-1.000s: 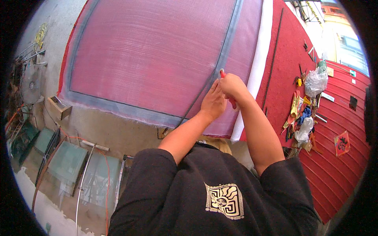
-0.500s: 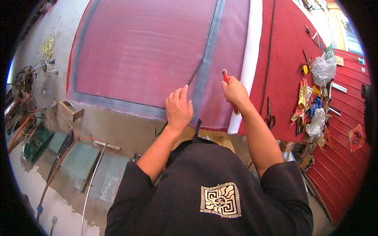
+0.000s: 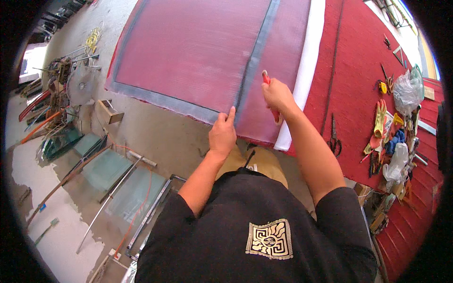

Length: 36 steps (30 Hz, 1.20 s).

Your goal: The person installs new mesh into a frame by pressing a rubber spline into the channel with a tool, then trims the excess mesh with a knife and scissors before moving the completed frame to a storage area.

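Note:
A grey screen frame (image 3: 160,97) lies under pale mesh (image 3: 198,52) on the red-covered table. My left hand (image 3: 222,135) is at its near corner, the index finger pointing up along the bar and the other fingers curled. Black spline cord (image 3: 243,89) runs along the bar's groove to these fingers; my hand hides its continuation. My right hand (image 3: 278,96) is closed round a red-handled spline roller (image 3: 266,78), its small wheel pointing away from me. The roller is over the mesh right of the bar, apart from the cord.
A white mesh roll (image 3: 302,80) borders the screen on the right. Scissors (image 3: 334,137), work gloves (image 3: 380,118) and plastic bags (image 3: 408,92) lie on the red cloth (image 3: 351,80). Glass panes (image 3: 106,170), a metal rod (image 3: 108,200) and a wooden box (image 3: 109,112) are on the left.
My left hand has moved right and nearer to me, to the frame's corner. The cord that slanted off the bar now lies along it. My right hand still holds the roller.

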Available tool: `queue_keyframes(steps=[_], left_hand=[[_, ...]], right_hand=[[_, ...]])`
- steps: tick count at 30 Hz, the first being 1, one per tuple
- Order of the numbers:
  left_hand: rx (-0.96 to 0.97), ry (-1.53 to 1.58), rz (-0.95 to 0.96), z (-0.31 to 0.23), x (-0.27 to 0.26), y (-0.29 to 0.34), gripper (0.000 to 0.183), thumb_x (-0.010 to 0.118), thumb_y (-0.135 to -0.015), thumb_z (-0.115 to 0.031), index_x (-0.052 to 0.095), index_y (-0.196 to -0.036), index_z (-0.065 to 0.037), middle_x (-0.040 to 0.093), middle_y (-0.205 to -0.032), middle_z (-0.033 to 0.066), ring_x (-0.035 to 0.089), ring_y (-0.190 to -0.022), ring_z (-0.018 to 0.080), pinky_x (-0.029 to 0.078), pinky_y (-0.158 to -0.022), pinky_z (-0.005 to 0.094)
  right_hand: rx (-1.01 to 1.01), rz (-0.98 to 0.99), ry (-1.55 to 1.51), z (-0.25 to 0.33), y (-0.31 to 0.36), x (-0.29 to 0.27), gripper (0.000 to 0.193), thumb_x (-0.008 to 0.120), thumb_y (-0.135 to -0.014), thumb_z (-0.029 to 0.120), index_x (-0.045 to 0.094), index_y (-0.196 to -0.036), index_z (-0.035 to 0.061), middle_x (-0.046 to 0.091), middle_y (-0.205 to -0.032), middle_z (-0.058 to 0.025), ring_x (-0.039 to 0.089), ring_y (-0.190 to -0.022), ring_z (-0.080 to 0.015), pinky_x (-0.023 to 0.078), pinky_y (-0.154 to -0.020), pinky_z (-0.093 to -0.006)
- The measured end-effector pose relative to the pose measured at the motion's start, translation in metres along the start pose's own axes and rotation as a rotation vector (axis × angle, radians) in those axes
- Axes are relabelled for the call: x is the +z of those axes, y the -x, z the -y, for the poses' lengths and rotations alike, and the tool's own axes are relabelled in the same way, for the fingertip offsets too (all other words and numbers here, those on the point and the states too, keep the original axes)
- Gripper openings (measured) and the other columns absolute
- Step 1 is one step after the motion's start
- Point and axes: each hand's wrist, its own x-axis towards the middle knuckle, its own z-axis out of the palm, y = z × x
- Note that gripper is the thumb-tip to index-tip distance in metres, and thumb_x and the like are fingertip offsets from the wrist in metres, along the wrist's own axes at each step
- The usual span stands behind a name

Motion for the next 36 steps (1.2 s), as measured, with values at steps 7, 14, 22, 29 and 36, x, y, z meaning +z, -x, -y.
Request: queue_keyframes(steps=[7,14,22,29,36], left_hand=[[0.075,0.055,0.004,0.020,0.003,0.009,0.053,0.065,-0.097,-0.010,0.065,-0.150,-0.014,0.061,-0.110,0.0106,0.070,-0.093,0.0332,0.061,-0.077,0.0479],[0.247,0.166,0.078,0.046,-0.004,-0.001,0.056,0.066,-0.095,-0.010,0.062,-0.151,-0.008,0.059,-0.105,0.0131,0.071,-0.089,0.0316,0.062,-0.075,0.0446],[0.347,0.257,0.184,0.071,-0.012,-0.018,0.059,0.063,-0.093,-0.009,0.059,-0.151,-0.001,0.062,-0.106,0.0124,0.073,-0.084,0.0285,0.064,-0.072,0.0406],[0.350,0.283,0.284,0.077,-0.017,-0.025,0.060,0.061,-0.093,-0.009,0.055,-0.152,0.003,0.063,-0.109,0.0144,0.074,-0.085,0.0285,0.065,-0.073,0.0412],[0.376,0.299,0.319,0.083,-0.021,-0.027,0.064,0.062,-0.092,-0.008,0.051,-0.154,0.004,0.062,-0.113,0.0156,0.074,-0.088,0.0295,0.065,-0.075,0.0424]], right_hand=[[0.051,-0.018,0.097,0.054,-0.050,-0.003,0.048,0.047,-0.105,0.030,0.077,-0.094,-0.0059,0.077,-0.078,-0.0215,0.079,-0.071,-0.0336,0.062,-0.072,-0.0472],[0.006,0.107,0.432,0.056,-0.101,-0.003,0.033,0.054,-0.097,0.015,0.071,-0.080,-0.0078,0.073,-0.072,-0.0203,0.075,-0.061,-0.0351,0.061,-0.063,-0.0462],[-0.002,0.339,0.968,0.097,-0.124,0.001,0.031,0.063,-0.099,0.016,0.080,-0.084,-0.0043,0.080,-0.078,-0.0157,0.080,-0.068,-0.0285,0.064,-0.063,-0.0418],[0.200,0.090,0.841,0.087,-0.091,0.064,0.018,0.070,-0.088,0.006,0.083,-0.097,-0.0009,0.082,-0.098,-0.0159,0.081,-0.085,-0.0361,0.065,-0.080,-0.0487],[0.233,0.232,0.811,0.108,-0.069,0.070,0.024,0.066,-0.090,0.008,0.081,-0.104,-0.0050,0.081,-0.097,-0.0219,0.081,-0.087,-0.0368,0.065,-0.078,-0.0472]])
